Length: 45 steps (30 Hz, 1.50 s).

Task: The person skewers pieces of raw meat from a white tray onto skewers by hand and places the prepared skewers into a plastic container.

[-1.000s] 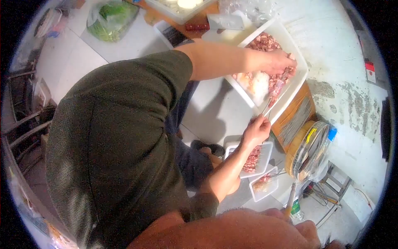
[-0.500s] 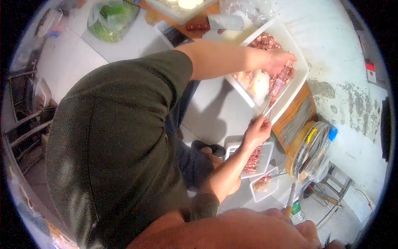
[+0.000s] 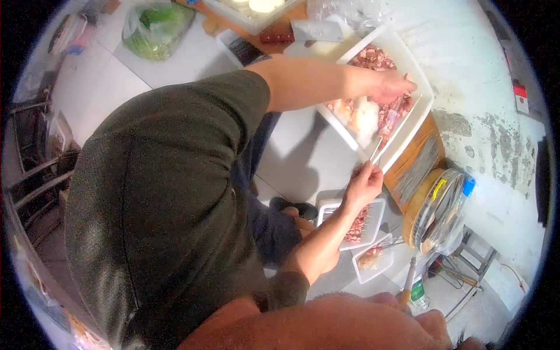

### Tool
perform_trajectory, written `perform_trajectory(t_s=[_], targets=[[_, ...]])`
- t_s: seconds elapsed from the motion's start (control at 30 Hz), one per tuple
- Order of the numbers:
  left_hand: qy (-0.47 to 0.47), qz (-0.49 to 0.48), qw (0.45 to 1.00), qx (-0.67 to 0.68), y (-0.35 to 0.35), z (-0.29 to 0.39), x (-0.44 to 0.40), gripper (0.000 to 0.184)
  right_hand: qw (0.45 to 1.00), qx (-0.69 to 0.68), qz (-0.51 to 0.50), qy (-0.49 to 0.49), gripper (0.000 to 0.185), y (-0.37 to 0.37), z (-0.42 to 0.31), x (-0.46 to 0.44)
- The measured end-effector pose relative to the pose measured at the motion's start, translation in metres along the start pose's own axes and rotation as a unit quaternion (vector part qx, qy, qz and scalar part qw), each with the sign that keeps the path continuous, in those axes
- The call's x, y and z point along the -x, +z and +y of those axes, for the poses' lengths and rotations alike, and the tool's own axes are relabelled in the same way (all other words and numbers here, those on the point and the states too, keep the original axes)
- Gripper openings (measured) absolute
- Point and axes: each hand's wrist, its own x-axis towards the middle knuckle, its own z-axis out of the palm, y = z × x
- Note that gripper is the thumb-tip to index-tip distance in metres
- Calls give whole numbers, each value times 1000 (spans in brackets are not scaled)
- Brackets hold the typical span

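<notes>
My left hand [image 3: 394,86] is closed at the far end of a row of meat pieces [image 3: 388,119], over a white tub [image 3: 420,114]. From the near side, my right hand [image 3: 364,184] grips thin metal skewers [image 3: 376,153], which run up to the meat. I cannot make out how many skewers there are. A thin tip shows just past my left fingers. Chopped raw meat [image 3: 373,58] and a pale whitish lump [image 3: 365,116] lie in the tub below my left hand.
A cleaver [image 3: 318,31] lies beyond the tub. Loose skewers [image 3: 417,172] rest on a wooden board beside a round wooden container [image 3: 431,204]. Below my right forearm are a tray of meat skewers [image 3: 373,227] and a smaller tray [image 3: 379,268]. Bagged greens [image 3: 154,32] sit far left.
My left fingers have shifted slightly at the far end of the meat, and a thin tip now shows beyond them. My right hand has barely moved.
</notes>
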Motion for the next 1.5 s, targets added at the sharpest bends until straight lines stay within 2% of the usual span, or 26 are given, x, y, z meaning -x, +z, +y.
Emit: perform_trajectory(t_s=[0.1,0.2,0.6,0.8,0.87,0.93,1.0,1.1,1.2,1.3,1.5], targets=[[-13,-38,999,25,-4,0,0,16,1000,-14,0,8,18,1,-1,0],[-9,18,1000,16,5,1,8,17,1000,-16,-2,11,19,2,-1,-1],[26,-6,997,-71,-4,-12,-3,17,998,-54,-1,30,21,3,4,-7],[-4,-45,999,-7,6,0,12,25,997,-70,8,22,21,7,4,-9],[49,-50,984,-164,13,12,26,29,997,-77,5,19,21,5,0,-9],[46,-59,986,-148,7,10,18,33,997,-76,3,18,21,4,2,-10],[-16,-70,996,45,-8,-4,-8,36,997,-76,1,20,21,3,3,-10],[-11,-34,999,31,-6,-2,-3,32,997,-73,-2,23,21,4,4,-8],[44,-13,998,-44,3,-1,4,27,998,-66,-2,20,21,5,5,-9],[31,22,999,-18,5,0,5,23,998,-67,-2,17,20,5,4,-8],[22,69,995,-66,16,6,18,23,998,-63,3,-2,20,10,6,-8]])
